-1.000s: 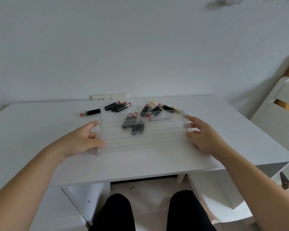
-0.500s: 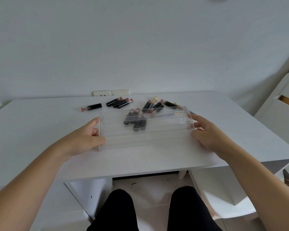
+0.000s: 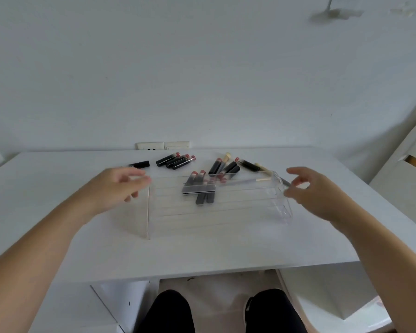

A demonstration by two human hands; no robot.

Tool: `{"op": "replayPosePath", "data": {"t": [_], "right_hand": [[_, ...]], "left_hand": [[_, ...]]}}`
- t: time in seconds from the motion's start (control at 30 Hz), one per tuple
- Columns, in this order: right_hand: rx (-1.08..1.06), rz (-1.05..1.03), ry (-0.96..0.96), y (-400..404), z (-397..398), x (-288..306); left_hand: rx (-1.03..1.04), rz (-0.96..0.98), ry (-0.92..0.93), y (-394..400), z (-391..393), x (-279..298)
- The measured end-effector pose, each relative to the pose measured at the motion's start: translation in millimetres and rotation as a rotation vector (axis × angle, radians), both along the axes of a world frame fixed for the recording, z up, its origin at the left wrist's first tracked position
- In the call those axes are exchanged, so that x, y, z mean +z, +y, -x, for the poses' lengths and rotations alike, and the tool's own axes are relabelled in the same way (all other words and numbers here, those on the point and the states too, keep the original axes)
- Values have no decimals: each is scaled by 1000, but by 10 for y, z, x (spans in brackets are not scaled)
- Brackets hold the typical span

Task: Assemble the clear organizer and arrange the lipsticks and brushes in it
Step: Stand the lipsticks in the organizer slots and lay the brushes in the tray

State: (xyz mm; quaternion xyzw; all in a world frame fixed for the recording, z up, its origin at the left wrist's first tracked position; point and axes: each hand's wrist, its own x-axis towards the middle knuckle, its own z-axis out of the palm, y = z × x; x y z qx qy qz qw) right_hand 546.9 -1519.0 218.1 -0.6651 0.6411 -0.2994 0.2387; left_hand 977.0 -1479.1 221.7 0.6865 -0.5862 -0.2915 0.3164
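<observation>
So your clear organizer is sitting on the white table, pretty much dead centre and close to the front edge, with its stepped tiers rising toward the back. Your left hand hangs just off the organizer's left wall, fingers loosely spread and a bit blurred, holding nothing, and it looks apart from the plastic. Your right hand is by the organizer's right wall, fingers relaxed and slightly curled, also holding nothing; whether the fingertips brush the top right corner, you can't tell from here. Behind the organizer, and partly seen through it, there's a loose pile of lipsticks, black tubes with reddish ends. Another group of three lipsticks lies behind the organizer's left half, and a single lipstick sits further left of those. A thin brush with a pale handle lies along the organizer's upper back edge, near the right side. A wall outlet sits behind the table.
</observation>
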Motion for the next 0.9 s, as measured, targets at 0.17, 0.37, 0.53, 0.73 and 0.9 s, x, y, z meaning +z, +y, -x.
{"op": "replayPosePath", "data": {"t": [0.17,0.37,0.53,0.73,0.9], "right_hand": [[31,145,120,-504,-139,375],[93,-143,596,-1191,-337,349],[112,-306,672,-1419,-321,205],[379,-150,489,-1578,-508,176],[594,-182,668,-1631,-797,210]], "left_hand": [[92,248,-378,-599,-141,-100],[152,33,-634,-1055,-227,-285],[204,99,-601,-1147,-226,-409],[185,239,-424,-1263,-40,-260],[5,200,-489,-1487,279,-87]]}}
